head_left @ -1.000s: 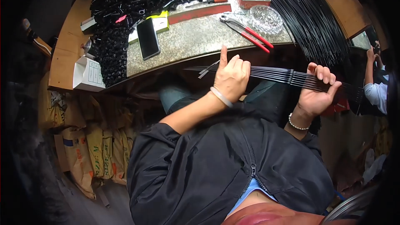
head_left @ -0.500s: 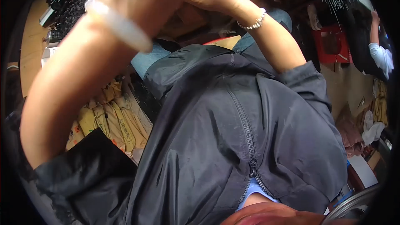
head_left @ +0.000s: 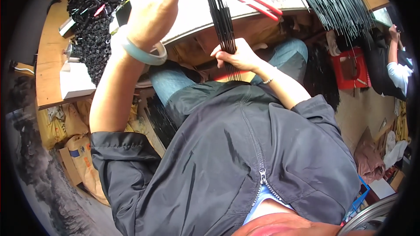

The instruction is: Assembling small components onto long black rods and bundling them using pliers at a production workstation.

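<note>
My right hand (head_left: 239,57) is closed round a bundle of thin black rods (head_left: 225,26), whose lower ends point down toward my lap. The bundle runs up past the top edge of the picture. My left hand (head_left: 159,6), with a pale bangle (head_left: 146,54) at its wrist, reaches up to the left of the bundle. Its fingers are cut off by the top edge, so what they hold or touch is hidden. Just right of the bundle, pliers with red handles (head_left: 262,8) lie on the white table top (head_left: 192,15).
A heap of small black parts (head_left: 94,26) covers the table's left side, beside a white box (head_left: 75,80). Many dark rods (head_left: 334,0) overhang the right edge. Below stands a red stool (head_left: 351,67). Another person's arm (head_left: 393,43) shows at far right. Sacks (head_left: 85,161) lie lower left.
My hands have moved apart. The right came down toward my lap with the rods, now in plain sight, while the left forearm swung to the right. The table and pliers show more fully.
</note>
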